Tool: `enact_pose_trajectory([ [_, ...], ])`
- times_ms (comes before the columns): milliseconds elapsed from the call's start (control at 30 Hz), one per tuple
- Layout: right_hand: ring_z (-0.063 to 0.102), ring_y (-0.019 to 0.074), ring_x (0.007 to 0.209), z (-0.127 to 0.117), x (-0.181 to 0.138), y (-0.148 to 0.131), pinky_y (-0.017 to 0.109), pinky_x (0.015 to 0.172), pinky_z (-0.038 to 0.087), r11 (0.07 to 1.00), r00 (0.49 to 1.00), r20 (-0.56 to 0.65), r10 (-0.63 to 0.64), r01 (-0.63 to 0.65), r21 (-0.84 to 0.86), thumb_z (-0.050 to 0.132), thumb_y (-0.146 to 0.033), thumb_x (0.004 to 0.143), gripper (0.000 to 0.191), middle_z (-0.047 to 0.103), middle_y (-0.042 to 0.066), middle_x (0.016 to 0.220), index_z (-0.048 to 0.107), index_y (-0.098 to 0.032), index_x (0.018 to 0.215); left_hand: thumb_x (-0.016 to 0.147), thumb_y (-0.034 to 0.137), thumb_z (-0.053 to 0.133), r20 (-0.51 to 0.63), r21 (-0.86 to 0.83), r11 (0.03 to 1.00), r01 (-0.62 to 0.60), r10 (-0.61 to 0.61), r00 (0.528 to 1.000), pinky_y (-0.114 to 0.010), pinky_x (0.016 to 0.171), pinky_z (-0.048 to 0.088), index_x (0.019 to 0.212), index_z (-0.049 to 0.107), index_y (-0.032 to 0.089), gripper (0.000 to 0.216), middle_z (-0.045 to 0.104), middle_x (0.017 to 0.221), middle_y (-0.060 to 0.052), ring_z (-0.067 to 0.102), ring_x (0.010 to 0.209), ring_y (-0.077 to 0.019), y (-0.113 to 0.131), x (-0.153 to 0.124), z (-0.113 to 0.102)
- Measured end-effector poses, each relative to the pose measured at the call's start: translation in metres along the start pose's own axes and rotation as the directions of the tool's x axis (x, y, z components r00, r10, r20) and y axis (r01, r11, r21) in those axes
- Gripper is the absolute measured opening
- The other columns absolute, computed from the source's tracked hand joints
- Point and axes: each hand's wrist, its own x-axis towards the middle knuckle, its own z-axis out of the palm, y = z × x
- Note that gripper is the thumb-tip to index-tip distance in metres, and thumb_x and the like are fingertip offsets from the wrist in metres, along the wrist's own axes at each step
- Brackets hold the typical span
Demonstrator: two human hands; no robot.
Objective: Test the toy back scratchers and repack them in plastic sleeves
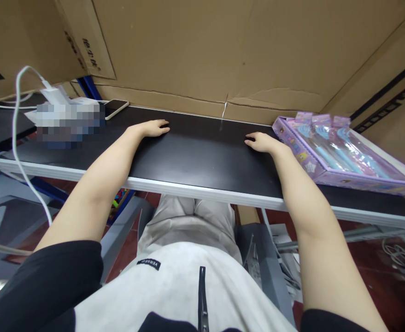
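My left hand [155, 128] rests on the black tabletop [202, 157], fingers stretched out toward the middle, holding nothing. Across from it lies my right hand [260, 141], also on the tabletop, with its fingers apart and nothing in them. Just right of that hand stands a purple display box [364, 182], open at the top. Several clear-wrapped packs [343, 143] with light blue and pink parts lie inside it; what the items are, I cannot tell. A phone [116, 109] lies beyond my left hand, near the back edge.
A white charger [55, 96] with a white cable [17, 106] sits at the left, beside a blurred-out object [71, 122]. Cardboard walls [195, 50] rise behind the table. A pale metal edge [202, 190] runs along its front, above my lap.
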Motion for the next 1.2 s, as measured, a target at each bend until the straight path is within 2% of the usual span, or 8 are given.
enact_pose_trajectory([
  [200,0.054,0.0283,0.160,-0.002,-0.005,-0.004,0.036,0.135,0.039,1.000,1.000,0.021,0.009,-0.009,0.011,0.053,-0.026,0.111,0.058,0.056,0.018,0.169,0.056,-0.004,0.165,0.108,0.047,0.033,0.006,0.020,1.000,0.003,-0.004,1.000,-0.027,0.137,0.023,0.177,0.039,0.010,0.079,0.035,0.184,-0.008,0.033,0.171,-0.0223,0.001,0.000,0.001],
  [367,0.057,0.0295,0.157,0.000,-0.002,0.000,0.041,0.134,0.042,0.999,1.000,-0.003,-0.009,0.009,0.031,0.056,-0.025,0.110,0.056,0.059,0.015,0.166,0.062,-0.010,0.163,0.106,0.047,0.036,-0.017,0.024,1.000,-0.018,0.018,1.000,-0.033,0.137,0.029,0.175,0.042,0.010,0.078,0.039,0.182,-0.011,0.037,0.169,-0.0258,-0.003,0.004,0.002],
  [600,0.059,0.0274,0.156,0.003,0.003,0.006,0.037,0.133,0.043,0.999,1.000,-0.008,-0.013,0.013,0.035,0.058,-0.028,0.110,0.054,0.061,0.011,0.166,0.064,-0.015,0.161,0.106,0.050,0.036,-0.029,0.009,1.000,-0.025,0.025,0.999,-0.033,0.137,0.029,0.175,0.044,0.014,0.079,0.041,0.182,-0.009,0.038,0.169,-0.0249,-0.006,0.006,0.004],
  [800,0.057,0.0278,0.157,0.002,0.001,0.004,0.037,0.134,0.041,0.999,1.000,-0.004,-0.009,0.009,0.044,0.058,-0.027,0.109,0.055,0.060,0.013,0.167,0.063,-0.012,0.162,0.105,0.049,0.034,0.000,0.007,1.000,-0.011,0.011,1.000,-0.029,0.137,0.024,0.176,0.040,0.008,0.082,0.036,0.184,-0.011,0.034,0.171,-0.0235,-0.001,0.003,0.001],
  [1000,0.057,0.0281,0.157,0.001,0.000,0.004,0.038,0.134,0.041,0.999,1.000,0.002,-0.009,0.009,0.032,0.057,-0.027,0.110,0.056,0.058,0.014,0.167,0.062,-0.010,0.163,0.105,0.046,0.036,-0.014,0.007,1.000,-0.011,0.011,1.000,-0.031,0.137,0.026,0.175,0.042,0.009,0.080,0.038,0.182,-0.011,0.037,0.170,-0.0238,0.001,0.000,0.000],
  [1100,0.059,0.0303,0.155,0.002,0.000,0.004,0.042,0.133,0.044,0.999,1.000,-0.014,-0.021,0.022,0.045,0.060,-0.026,0.108,0.054,0.061,0.015,0.164,0.065,-0.012,0.160,0.106,0.047,0.034,-0.005,0.014,1.000,-0.001,0.001,1.000,-0.029,0.137,0.025,0.175,0.041,0.008,0.080,0.037,0.183,-0.010,0.035,0.170,-0.0227,0.003,-0.001,-0.001],
  [1200,0.064,0.0310,0.150,-0.001,-0.001,0.003,0.041,0.130,0.048,0.999,0.999,-0.035,-0.003,0.005,0.054,0.062,-0.025,0.106,0.052,0.067,0.015,0.159,0.070,-0.012,0.155,0.106,0.046,0.035,0.002,0.005,1.000,-0.006,0.006,1.000,-0.028,0.137,0.024,0.175,0.040,0.005,0.081,0.037,0.183,-0.012,0.035,0.170,-0.0232,0.004,-0.002,-0.001],
])
